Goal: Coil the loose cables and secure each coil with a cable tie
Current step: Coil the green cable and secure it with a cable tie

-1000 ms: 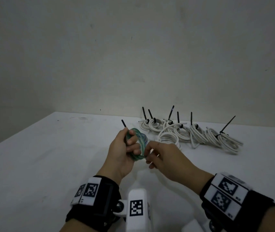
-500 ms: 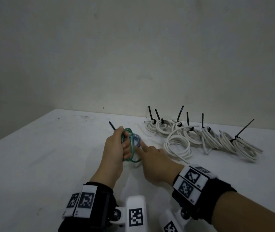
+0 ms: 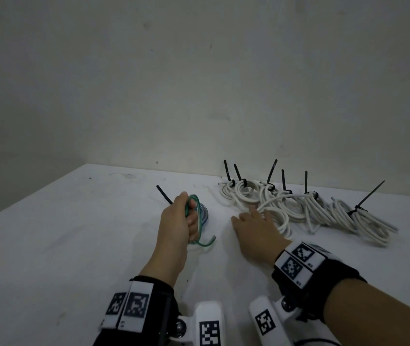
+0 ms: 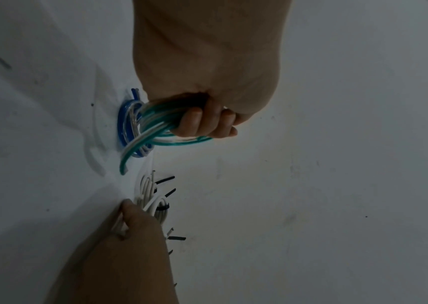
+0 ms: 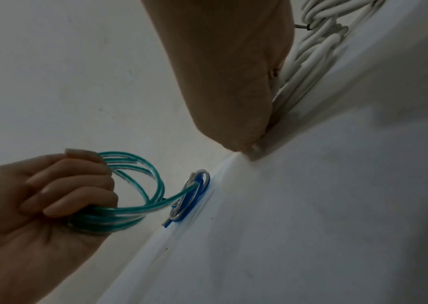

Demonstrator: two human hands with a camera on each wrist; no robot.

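My left hand grips a green cable coil held upright just above the white table. A black cable tie sticks out behind its knuckles. In the left wrist view the fingers curl round the green coil. A small blue coil lies on the table right beside it, and the green cable's loose end points into the blue coil. My right hand lies flat, fingers stretched onto an untied white cable coil.
Several white coils bound with black ties lie in a row along the back wall, right of centre. The table's left edge runs diagonally at far left.
My right hand has let go of the green coil and moved right onto the white cable. The blue coil now lies on the table. My left hand still grips the green coil.
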